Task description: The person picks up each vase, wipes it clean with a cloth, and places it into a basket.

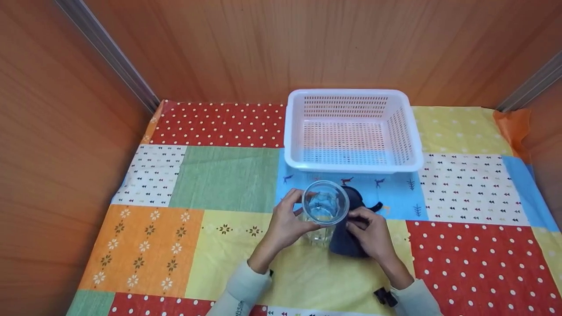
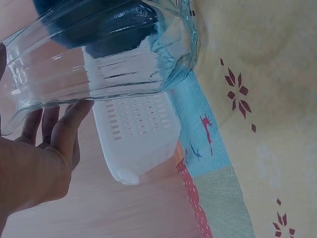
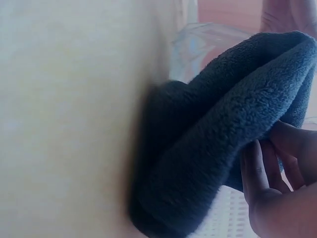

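A clear glass jar stands upright over the yellow patch of the cloth, its open rim facing up. My left hand grips it near the top from the left side; in the left wrist view the fingers wrap the upper wall of the jar. Just right of the jar hangs a dark blue fuzzy cloth, pinched between the thumb and fingers of my right hand. Seen from the right wrist, the cloth is folded in thick layers and its lower end drapes near the table.
A white plastic basket with slotted walls stands behind the hands, with nothing inside. The patchwork tablecloth covers the table. Wooden panels rise at the back and both sides.
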A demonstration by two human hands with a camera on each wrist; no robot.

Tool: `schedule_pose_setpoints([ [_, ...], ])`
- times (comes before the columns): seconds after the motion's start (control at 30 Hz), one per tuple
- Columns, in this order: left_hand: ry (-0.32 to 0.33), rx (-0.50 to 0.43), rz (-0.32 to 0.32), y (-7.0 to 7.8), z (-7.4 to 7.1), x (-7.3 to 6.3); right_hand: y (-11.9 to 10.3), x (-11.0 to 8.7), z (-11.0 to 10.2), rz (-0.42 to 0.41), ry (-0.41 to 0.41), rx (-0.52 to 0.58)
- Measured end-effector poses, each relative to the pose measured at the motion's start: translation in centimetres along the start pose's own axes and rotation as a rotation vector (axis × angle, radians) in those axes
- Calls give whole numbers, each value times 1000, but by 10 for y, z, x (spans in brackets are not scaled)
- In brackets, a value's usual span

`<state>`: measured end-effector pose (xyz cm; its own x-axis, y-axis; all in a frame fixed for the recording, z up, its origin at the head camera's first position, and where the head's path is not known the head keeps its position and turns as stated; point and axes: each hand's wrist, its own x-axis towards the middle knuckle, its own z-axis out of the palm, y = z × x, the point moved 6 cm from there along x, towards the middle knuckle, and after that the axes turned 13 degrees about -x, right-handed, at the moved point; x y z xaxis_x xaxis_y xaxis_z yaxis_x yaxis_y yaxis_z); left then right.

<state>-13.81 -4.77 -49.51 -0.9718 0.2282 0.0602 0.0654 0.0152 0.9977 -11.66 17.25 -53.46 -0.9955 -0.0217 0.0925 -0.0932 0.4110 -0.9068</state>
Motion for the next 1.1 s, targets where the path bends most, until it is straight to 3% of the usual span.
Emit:
schedule_pose_setpoints([
  [0.27,-3,5,-8,0,0,0,-1,-1,0,-37,18,-10],
  [0.6,-5,12,3,2,0,-1,-31,0,-7,-160,73,38],
  [0.8,-9,6,-18,0,0,-1,-43,-1,-10,-163,82,50],
  [1.1,-16,13,-1,1,0,0,-36,1,-8,-117,37,8],
])
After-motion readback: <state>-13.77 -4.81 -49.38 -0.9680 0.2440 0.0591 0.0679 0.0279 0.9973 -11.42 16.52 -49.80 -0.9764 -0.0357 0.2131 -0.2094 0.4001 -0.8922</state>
